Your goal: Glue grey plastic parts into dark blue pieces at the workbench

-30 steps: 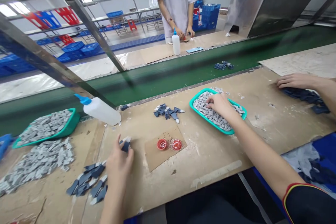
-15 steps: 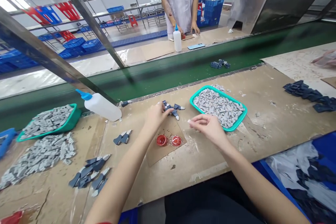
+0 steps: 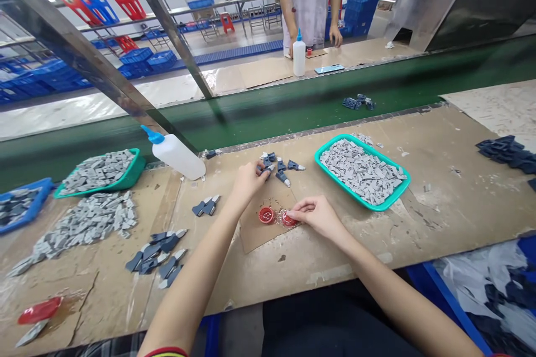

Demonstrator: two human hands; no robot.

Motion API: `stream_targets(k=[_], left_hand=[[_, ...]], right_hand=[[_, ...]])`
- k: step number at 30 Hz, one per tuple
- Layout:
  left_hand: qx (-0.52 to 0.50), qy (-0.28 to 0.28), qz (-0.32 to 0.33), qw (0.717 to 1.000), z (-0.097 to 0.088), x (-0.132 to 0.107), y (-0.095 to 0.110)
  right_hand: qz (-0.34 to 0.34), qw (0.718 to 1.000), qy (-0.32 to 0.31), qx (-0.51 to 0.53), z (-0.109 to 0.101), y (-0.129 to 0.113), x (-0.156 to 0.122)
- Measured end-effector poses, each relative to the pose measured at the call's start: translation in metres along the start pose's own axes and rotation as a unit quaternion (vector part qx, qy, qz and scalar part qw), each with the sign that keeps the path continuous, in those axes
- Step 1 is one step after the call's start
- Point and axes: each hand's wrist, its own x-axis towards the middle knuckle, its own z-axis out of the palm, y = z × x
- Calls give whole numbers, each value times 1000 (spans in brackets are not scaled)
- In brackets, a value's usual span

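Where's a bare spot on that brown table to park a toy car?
Park it on the brown table right of the right green tray, short of the dark stack; it's mostly bare there. Another patch lies between the red cups and the near edge. It's crowded at left with grey pieces and dark pieces, and around the left hand and right hand.

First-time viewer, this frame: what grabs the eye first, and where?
Probably the teal tray heaped with light gray pieces, right of centre on the worktop. Next, two small red cups near the middle on a cardboard piece, the right hand reaching the right-hand one. Then the blue-tipped white bottle, tilted, left of centre.
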Motion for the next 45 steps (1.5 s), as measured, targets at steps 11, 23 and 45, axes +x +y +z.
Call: stream_targets(k=[11, 23, 45], left_hand=[[-555, 53, -141, 818, -29, -107, 2], [-589, 78, -107, 797, 13, -160, 35], [-506, 109, -71, 853, 19, -167, 64]], right_hand=[[35, 999, -21, 34, -5, -11, -2], [86, 965, -140, 206, -23, -55, -36], [38, 978, -189, 82, -17, -62, -46]])
